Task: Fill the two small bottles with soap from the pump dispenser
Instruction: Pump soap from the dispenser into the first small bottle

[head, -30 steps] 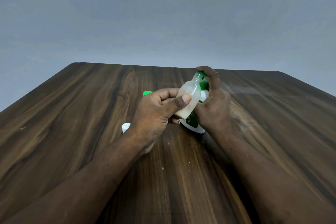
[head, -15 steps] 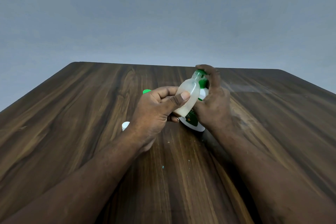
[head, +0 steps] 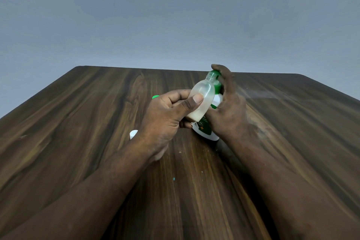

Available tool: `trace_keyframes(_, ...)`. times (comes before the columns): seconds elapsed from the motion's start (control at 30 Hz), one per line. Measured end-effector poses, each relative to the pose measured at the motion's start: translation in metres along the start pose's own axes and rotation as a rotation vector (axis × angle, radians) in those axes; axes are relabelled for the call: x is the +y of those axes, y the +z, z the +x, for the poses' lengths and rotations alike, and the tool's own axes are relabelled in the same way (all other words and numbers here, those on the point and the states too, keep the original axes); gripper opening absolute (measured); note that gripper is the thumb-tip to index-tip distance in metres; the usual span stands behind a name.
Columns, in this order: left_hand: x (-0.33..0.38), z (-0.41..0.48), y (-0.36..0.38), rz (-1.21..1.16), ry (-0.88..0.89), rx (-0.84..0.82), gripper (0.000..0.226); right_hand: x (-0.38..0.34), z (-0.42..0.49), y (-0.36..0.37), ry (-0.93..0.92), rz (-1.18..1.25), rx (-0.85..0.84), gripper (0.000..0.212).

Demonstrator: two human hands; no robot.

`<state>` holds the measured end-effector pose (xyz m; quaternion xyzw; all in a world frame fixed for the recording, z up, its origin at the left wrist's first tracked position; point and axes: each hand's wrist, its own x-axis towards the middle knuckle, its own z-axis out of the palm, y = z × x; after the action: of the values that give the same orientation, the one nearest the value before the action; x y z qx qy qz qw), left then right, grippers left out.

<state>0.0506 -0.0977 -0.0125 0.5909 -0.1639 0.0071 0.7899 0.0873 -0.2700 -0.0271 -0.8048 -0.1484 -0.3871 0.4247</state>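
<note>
The dark wooden tabletop (head: 78,142) carries everything, and both forearms reach over it toward the middle. There the white pump dispenser (head: 204,131) with a green label stands on the tabletop, a little tilted, as it seems. The right hand (head: 230,112) wraps it from the right side. Its fingers (head: 221,69) are curled, and one of them lies on top of the green pump head (head: 214,74).

The left hand (head: 165,117) holds one small bottle (head: 203,95), translucent and without a cap, in the air just in front of the dispenser. The thumb (head: 195,101) presses on its near side and the other fingers are curled round it. The bottle leans, and its open mouth comes right up under the nozzle. A little whitish soap (head: 196,116) sits in its lower end, so I judge it is only a small part filled.

To do this step well, I think the mouth must sit exactly under the nozzle before each press. The presses should be slow and full, because the neck is narrow and soap may run down the outside. The left hand should not squeeze the wall hard.

Behind the left hand lies a green cap (head: 155,97). Beside the wrist there is something small and white (head: 133,134); whether it is a cap or the second bottle I cannot tell.
</note>
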Motion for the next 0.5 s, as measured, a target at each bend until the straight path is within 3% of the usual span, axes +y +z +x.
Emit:
trace_keyframes(0.17, -0.0044, -0.0020, -0.0030, 0.072, -0.011, -0.003, 0.047, 0.0019, -0.0002, 0.0013, -0.003, -0.017, 0.001, 0.066)
trace_keyframes(0.5, -0.0030, 0.0006, 0.0000, -0.001, -0.001, -0.005, 0.053, -0.0014, -0.0013, 0.0000, 0.003, -0.017, -0.016, 0.087)
